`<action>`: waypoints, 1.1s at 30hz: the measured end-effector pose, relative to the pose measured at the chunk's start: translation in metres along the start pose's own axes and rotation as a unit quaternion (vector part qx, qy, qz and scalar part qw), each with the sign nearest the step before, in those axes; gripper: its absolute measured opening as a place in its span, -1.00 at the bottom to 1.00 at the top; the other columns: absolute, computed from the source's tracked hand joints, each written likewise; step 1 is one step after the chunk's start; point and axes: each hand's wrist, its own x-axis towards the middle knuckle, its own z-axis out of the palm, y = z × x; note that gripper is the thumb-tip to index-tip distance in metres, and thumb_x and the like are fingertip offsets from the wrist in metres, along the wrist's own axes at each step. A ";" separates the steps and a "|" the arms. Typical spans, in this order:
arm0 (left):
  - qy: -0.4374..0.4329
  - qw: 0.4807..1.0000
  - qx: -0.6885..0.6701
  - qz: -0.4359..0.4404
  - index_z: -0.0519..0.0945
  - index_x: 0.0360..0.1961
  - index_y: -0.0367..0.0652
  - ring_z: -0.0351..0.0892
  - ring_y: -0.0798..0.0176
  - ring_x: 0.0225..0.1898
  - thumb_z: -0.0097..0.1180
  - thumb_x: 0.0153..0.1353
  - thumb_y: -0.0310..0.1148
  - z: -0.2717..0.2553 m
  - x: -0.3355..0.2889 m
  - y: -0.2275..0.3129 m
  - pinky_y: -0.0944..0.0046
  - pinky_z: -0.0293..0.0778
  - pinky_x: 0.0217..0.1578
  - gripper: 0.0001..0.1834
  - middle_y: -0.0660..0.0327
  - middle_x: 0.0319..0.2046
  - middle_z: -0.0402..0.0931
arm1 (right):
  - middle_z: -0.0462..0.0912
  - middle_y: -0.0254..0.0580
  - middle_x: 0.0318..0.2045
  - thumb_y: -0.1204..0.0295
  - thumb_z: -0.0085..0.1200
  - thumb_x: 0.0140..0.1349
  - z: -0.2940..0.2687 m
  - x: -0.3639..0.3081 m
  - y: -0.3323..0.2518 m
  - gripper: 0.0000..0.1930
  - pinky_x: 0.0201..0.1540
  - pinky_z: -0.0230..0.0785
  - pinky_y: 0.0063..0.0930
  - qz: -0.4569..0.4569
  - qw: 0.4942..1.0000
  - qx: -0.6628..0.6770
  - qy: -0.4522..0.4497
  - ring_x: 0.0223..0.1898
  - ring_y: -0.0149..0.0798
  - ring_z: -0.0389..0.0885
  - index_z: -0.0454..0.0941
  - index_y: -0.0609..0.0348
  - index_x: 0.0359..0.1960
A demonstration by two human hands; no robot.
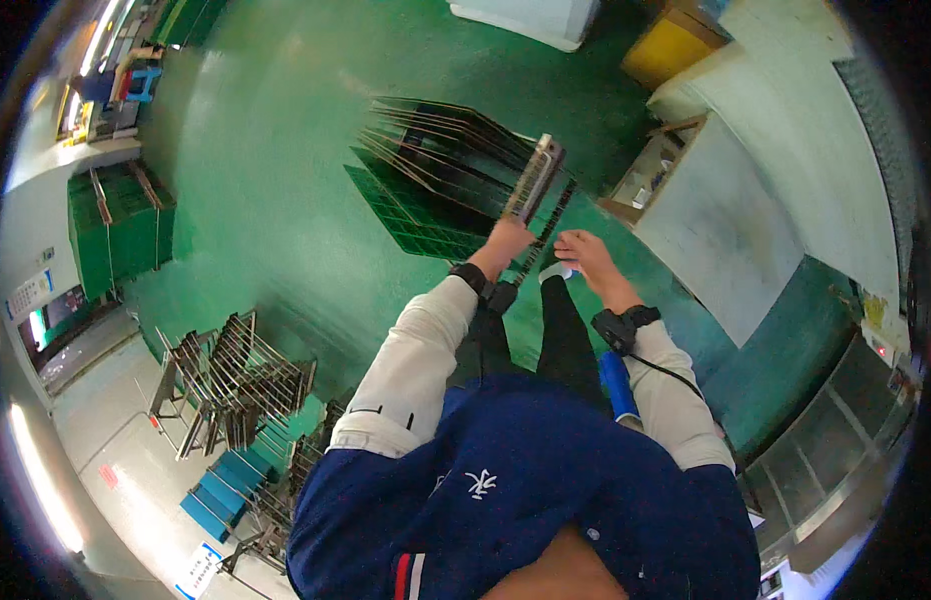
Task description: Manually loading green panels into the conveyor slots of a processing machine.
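Observation:
My left hand (507, 243) is closed around the lower end of a long grey slotted metal bar (534, 180), which slants away up and to the right. Just right of it, my right hand (582, 254) hovers with its fingers loosely bent and apart, and I see nothing in them. Beyond my left hand, a dark rack (450, 185) of thin upright plates stands on the floor. A green gridded panel (400, 215) is at its left side. A black toothed strip (547, 228) runs along its near right edge, between my hands.
A grey-white cabinet (720, 215) stands to the right, with an open box of small items (653, 172) beside it. Wire racks (235, 380) and blue panels (228, 490) are at lower left. A green covered stack (120, 220) is far left; a white bin (530, 20) is ahead.

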 end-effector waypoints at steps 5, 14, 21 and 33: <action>-0.023 0.988 -0.145 0.050 0.54 -0.36 -0.28 0.57 0.09 -0.33 0.08 -0.10 -0.41 -0.022 0.017 -0.030 0.17 0.44 -0.39 -0.76 0.02 -0.41 0.56 | 0.49 -0.34 -0.18 0.04 -0.04 0.16 0.081 0.053 -0.020 -0.61 -0.03 0.16 -0.30 -0.015 0.999 0.034 0.013 -0.11 -0.35 0.39 0.43 0.04 -0.13; 0.011 0.980 -0.192 0.044 0.48 -0.18 -0.31 0.54 0.07 -0.29 0.04 -0.10 -0.41 -0.043 -0.019 -0.024 0.21 0.43 -0.30 -0.61 -0.03 -0.33 0.53 | 0.50 -0.35 -0.38 0.20 -0.01 0.15 0.112 0.088 -0.009 -0.76 -0.34 0.26 -0.53 -0.012 0.998 0.058 0.032 -0.34 -0.40 0.45 0.45 0.09 -0.30; -0.045 0.958 -0.162 0.231 0.53 -0.30 -0.20 0.49 -0.04 -0.25 0.01 -0.14 -0.38 -0.069 -0.059 -0.049 0.11 0.40 -0.21 -0.70 -0.03 -0.36 0.52 | 0.49 -0.19 -0.49 0.29 -0.16 0.28 0.100 0.098 -0.012 -0.76 -0.38 0.38 -0.34 -0.009 0.990 0.089 0.114 -0.43 -0.25 0.49 0.39 0.22 -0.38; 0.042 0.892 -0.418 -0.168 0.44 -0.05 -0.14 0.49 0.34 -0.33 -0.03 0.16 -0.25 -0.207 0.001 -0.303 0.33 0.41 -0.31 -0.65 0.28 -0.25 0.52 | 0.50 -0.14 -0.56 0.20 -0.14 0.27 0.077 0.108 -0.089 -0.69 -0.59 0.44 -0.43 0.037 0.963 -0.054 0.261 -0.58 -0.28 0.52 0.35 0.26 -0.36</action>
